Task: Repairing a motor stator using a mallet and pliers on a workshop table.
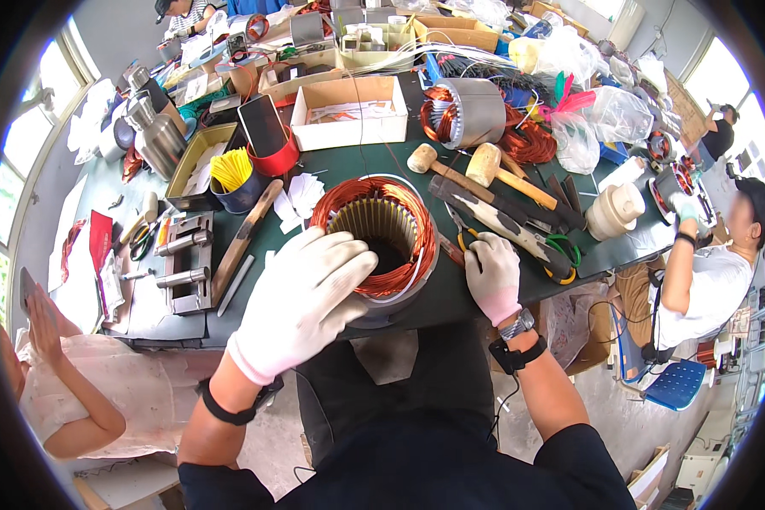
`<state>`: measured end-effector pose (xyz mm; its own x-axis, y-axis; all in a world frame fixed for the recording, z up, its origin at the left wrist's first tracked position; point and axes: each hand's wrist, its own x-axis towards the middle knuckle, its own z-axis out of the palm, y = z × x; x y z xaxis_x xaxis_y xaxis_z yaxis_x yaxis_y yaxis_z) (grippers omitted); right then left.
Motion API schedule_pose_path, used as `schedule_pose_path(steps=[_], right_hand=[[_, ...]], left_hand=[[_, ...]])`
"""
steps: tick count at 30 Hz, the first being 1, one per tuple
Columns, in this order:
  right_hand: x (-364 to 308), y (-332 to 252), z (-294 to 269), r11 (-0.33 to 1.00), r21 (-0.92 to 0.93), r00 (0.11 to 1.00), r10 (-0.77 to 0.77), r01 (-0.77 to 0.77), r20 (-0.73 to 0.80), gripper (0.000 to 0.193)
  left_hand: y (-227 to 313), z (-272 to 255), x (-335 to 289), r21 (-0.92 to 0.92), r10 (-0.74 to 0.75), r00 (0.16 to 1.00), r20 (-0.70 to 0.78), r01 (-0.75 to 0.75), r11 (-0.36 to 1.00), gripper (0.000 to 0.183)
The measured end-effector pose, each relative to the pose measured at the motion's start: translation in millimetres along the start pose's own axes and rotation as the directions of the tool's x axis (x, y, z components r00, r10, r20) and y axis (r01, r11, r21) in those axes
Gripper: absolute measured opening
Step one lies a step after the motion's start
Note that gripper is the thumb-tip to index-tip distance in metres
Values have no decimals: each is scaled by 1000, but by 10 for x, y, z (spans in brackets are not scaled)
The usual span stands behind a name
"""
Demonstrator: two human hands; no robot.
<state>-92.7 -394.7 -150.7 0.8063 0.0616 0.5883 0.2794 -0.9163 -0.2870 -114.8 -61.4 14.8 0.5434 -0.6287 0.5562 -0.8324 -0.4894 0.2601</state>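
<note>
A motor stator (382,291) with copper windings stands upright at the table edge before me. Thin slot liners ring its dark bore, and white cord runs around the winding. My left hand (308,293), in a white glove, lies over the winding's near left side, its fingers stretched out. To the stator's right, my gloved right hand (493,270) rests on the table with fingers curled down. Whatever they close on is hidden. Close to those fingertips are yellow-handled pliers (459,228) and a narrow brown strip (451,250).
Mallets (484,163) and green-and-yellow-handled scissors (563,255) lie on the right. At left are a wooden stick (248,238), a metal fixture (187,263) and a cup of yellow strips (234,174). Another wound stator (476,112) and a white box (353,110) stand behind. People sit either side.
</note>
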Motion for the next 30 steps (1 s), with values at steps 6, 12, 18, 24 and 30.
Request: schedule_pose_path(steps=[6, 12, 18, 24, 30], right_hand=[[-4, -15, 8, 1000, 14, 1000, 1, -1, -15, 13], [22, -32, -14, 999, 32, 1000, 13, -13, -6, 12], [2, -21, -7, 1000, 19, 1000, 15, -14, -13, 13], [5, -35, 10, 1000, 29, 1000, 1, 0, -23, 13], [3, -43, -13, 1000, 15, 1000, -16, 16, -2, 13]], left_hand=[[-117, 132, -70, 55, 33, 997, 70, -37, 998, 49], [-179, 255, -119, -52, 18, 997, -76, -22, 998, 38], [100, 162, 63, -17, -101, 995, 9, 101, 995, 39], [15, 320, 1, 43, -21, 994, -104, 26, 999, 33], [196, 429, 104, 58, -111, 979, -171, 122, 991, 33]])
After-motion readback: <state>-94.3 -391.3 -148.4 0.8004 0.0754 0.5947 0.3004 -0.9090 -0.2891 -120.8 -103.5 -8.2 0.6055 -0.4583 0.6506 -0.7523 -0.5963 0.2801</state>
